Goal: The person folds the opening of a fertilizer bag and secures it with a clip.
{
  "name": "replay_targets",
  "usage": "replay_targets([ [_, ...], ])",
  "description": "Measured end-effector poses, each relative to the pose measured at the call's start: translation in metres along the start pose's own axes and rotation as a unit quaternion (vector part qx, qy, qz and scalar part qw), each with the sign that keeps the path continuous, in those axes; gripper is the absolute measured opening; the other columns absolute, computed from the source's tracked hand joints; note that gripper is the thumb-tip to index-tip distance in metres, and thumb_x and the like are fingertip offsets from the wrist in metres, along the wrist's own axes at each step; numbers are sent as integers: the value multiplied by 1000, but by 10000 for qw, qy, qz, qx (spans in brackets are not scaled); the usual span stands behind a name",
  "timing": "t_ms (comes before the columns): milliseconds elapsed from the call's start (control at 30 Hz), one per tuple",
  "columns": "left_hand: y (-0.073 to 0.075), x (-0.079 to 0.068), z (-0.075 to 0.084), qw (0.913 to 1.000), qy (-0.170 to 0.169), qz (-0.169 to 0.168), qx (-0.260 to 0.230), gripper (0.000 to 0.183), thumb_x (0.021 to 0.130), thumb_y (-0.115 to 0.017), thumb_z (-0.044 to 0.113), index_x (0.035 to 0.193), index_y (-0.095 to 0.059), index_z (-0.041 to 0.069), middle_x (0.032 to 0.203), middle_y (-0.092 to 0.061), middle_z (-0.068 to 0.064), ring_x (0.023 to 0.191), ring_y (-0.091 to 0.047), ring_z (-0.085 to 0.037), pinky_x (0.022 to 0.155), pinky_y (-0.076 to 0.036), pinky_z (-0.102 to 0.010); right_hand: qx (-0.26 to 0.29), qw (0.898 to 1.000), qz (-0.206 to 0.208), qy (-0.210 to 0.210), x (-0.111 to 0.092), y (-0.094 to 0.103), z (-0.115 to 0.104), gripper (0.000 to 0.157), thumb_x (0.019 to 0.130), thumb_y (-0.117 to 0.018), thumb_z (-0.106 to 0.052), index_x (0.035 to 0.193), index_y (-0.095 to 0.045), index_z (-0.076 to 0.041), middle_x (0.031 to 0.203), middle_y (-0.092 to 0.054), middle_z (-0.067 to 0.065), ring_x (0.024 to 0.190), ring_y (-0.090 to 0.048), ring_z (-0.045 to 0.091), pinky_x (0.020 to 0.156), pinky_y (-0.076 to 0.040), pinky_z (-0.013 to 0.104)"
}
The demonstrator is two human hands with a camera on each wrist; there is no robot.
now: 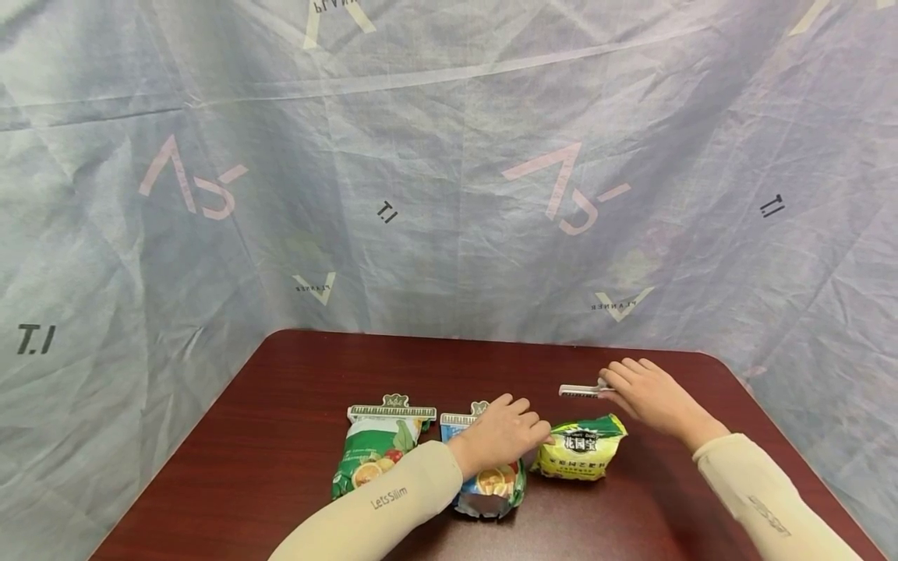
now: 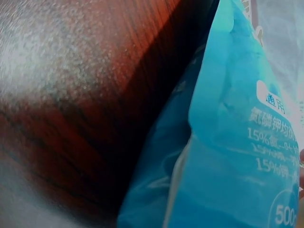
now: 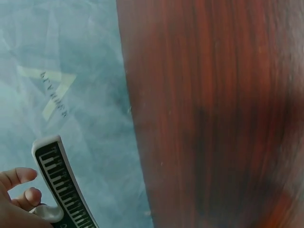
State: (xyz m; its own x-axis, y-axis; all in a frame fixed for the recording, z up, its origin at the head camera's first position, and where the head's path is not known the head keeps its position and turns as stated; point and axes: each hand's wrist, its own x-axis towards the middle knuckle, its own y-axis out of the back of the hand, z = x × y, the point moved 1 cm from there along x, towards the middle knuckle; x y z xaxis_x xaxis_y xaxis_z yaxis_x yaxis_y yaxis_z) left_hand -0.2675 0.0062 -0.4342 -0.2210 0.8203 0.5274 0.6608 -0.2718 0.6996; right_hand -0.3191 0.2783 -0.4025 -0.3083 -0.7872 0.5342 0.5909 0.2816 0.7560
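My right hand (image 1: pixel 641 393) pinches a white sealing clip with a piano-key print (image 3: pixel 64 185) by its handle, holding it above the back right of the table. A yellow-green bag (image 1: pixel 578 448) sits below and left of it, its dark green upper end towards the back. My left hand (image 1: pixel 498 432) reaches over a blue bag (image 1: pixel 466 495), fingertips right at the yellow-green bag's left edge; I cannot tell whether they grip it. The blue bag (image 2: pixel 237 142) fills much of the left wrist view. A piano-key clip (image 1: pixel 456 419) spans its top.
A green bag with fruit pictures (image 1: pixel 372 452) lies on the left, a similar piano-key clip (image 1: pixel 393 411) across its top. The dark red wooden table (image 1: pixel 231 467) ends at the back before a grey printed cloth (image 1: pixel 449 195).
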Motion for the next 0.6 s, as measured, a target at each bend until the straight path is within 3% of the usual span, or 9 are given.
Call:
replay_targets([
  [233,1,0,-2,9996,-98,224,143,25,95,-43,38,79,-52,22,66,-50,12,61,-24,-10,58,-22,-26,226,9995,178,-94,9,17,-10,41,97,-37,-43,97,-60,-8,87,-55,-1,77,-52,18,66,-41,36],
  [600,-1,0,-2,9989,-163,375,227,25,96,-41,38,78,-52,22,65,-48,12,62,-20,-10,57,-22,-26,433,9955,815,223,19,38,-27,37,98,-40,-38,94,-61,-7,84,-55,-4,73,-49,16,64,-37,33],
])
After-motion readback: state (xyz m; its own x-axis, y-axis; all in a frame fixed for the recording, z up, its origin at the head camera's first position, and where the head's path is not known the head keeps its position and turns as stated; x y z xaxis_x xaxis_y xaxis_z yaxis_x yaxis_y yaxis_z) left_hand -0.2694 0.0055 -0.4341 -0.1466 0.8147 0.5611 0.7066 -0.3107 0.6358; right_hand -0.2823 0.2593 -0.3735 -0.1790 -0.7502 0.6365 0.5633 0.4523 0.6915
